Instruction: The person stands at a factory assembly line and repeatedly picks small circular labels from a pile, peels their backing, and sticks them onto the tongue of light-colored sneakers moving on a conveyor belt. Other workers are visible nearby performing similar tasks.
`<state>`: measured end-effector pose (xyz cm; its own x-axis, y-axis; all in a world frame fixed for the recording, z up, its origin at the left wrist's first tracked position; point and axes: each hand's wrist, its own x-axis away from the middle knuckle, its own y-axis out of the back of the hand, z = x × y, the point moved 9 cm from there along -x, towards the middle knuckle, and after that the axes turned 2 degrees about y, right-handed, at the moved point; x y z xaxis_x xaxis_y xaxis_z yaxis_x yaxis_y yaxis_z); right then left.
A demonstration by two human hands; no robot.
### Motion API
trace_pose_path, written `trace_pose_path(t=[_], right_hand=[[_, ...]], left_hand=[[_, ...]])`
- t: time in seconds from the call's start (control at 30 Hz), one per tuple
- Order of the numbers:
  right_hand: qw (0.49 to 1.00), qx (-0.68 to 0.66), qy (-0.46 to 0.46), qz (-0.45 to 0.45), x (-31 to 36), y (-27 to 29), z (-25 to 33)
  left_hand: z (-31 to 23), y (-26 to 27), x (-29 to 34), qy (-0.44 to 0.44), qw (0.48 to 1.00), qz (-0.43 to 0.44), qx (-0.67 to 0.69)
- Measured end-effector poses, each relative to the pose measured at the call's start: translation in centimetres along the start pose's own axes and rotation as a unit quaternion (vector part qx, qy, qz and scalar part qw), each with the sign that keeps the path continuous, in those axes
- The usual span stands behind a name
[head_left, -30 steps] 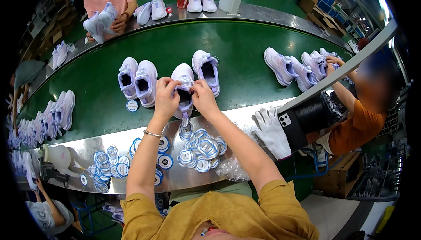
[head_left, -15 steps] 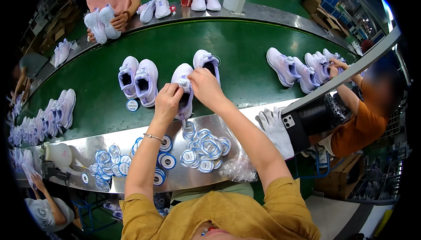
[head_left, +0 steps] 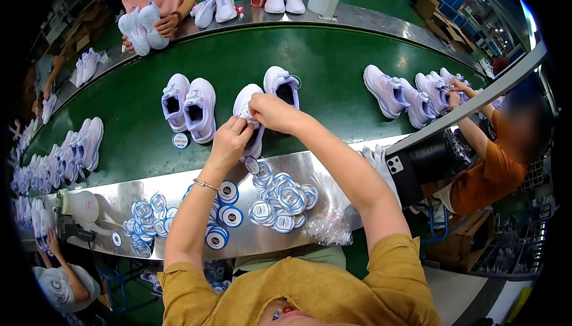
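Note:
Both my hands meet over a white and lavender sneaker (head_left: 245, 95) on the green surface, its toe pointing away from me. My left hand (head_left: 231, 138) pinches at the middle of its upper, and my right hand (head_left: 273, 112) pinches there from the other side. The fingers cover the lacing area, so the exact part gripped is hidden. A second sneaker (head_left: 279, 77) stands just to the right, with a thin loop at its opening. To the left sits a pair of sneakers (head_left: 201, 101), with a round blue-rimmed tag (head_left: 180, 140) at the heel.
Piles of round tags (head_left: 291, 199) cover parts of the metal ledge (head_left: 134, 186) before me. Clear plastic bags (head_left: 328, 227) and white gloves (head_left: 378, 162) lie to the right. Sneaker rows stand at both sides (head_left: 91, 141). Co-workers sit at the right, lower left and across, one holding sneakers.
My right hand has shifted left and my fingers have closed together over the sneaker's upper, covering the round dial that showed before. The view has shifted slightly.

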<state>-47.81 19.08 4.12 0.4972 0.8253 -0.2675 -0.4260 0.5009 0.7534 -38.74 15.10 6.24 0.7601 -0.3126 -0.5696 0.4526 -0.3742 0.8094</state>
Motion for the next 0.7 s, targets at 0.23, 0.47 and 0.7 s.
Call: trace_pose_path(t=[0.23, 0.47, 0.7], right_hand=[[0.989, 0.049, -0.083, 0.109, -0.7, -0.5, -0.4], [0.997, -0.077, 0.004, 0.029, -0.2, -1.1, -1.4], [0.995, -0.022, -0.085, 0.041, -0.5, -1.0, -0.7]], left_hand=[[-0.4, 0.6, 0.2, -0.015, 1.000, -0.021, -0.002], [-0.7, 1.5, 0.3, -0.017, 0.998, -0.055, -0.007], [-0.7, 2.2, 0.5, -0.015, 0.998, -0.061, -0.024]])
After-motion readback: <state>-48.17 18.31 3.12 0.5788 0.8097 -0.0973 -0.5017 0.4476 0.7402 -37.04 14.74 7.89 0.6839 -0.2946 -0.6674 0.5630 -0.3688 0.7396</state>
